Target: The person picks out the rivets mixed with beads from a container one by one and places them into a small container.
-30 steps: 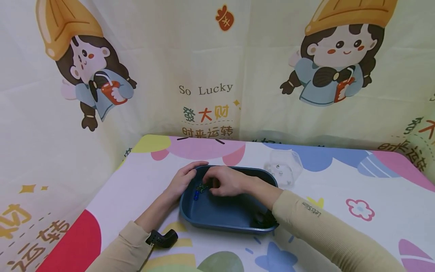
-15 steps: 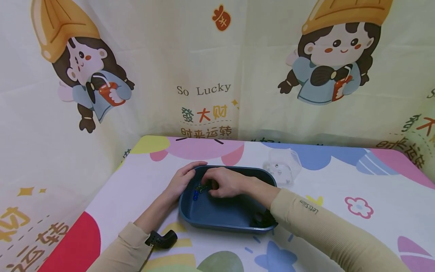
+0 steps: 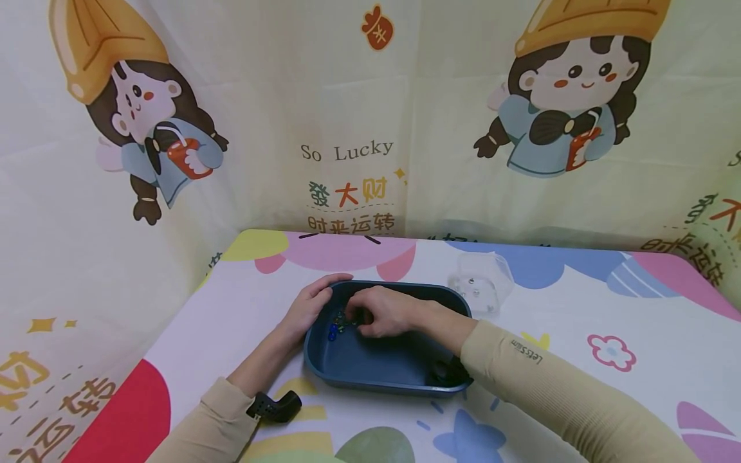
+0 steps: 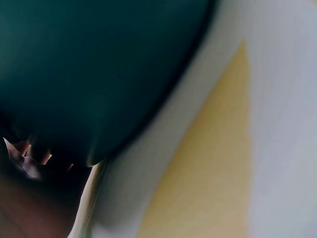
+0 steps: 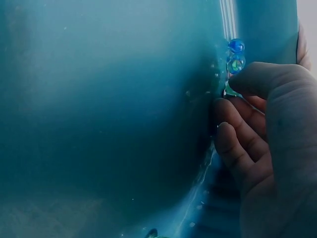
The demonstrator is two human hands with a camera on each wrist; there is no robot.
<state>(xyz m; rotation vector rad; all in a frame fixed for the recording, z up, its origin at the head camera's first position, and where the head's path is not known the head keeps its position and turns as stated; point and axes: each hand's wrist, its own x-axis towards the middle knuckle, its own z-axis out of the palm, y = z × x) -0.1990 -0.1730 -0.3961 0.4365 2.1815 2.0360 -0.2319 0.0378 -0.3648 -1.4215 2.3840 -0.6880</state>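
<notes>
A dark blue rectangular basin (image 3: pixel 382 366) stands on the table. My left hand (image 3: pixel 309 308) grips its far left corner, with the thumb at the rim and the fingers along the outside. Inside, my right hand (image 3: pixel 384 312) reaches down near the left end, fingers curled. In the right wrist view, its thumb and fingertips pinch at a small green glass marble (image 5: pixel 231 90), mostly hidden by the fingers. Just beyond the thumb, a blue marble (image 5: pixel 237 46) and a clear marble with green inside (image 5: pixel 236 64) lie along the basin's edge.
Behind the basin's right end sits a clear plastic container (image 3: pixel 480 286) with a few small clear pieces in it. A dark object (image 3: pixel 442 372) shows in the basin's near right corner, partly under the right forearm. A printed cloth (image 3: pixel 260 161) hangs behind the table.
Both hands keep nearly the same place. The marbles beside the right fingertips have shifted slightly, and the whole head view has moved a little.
</notes>
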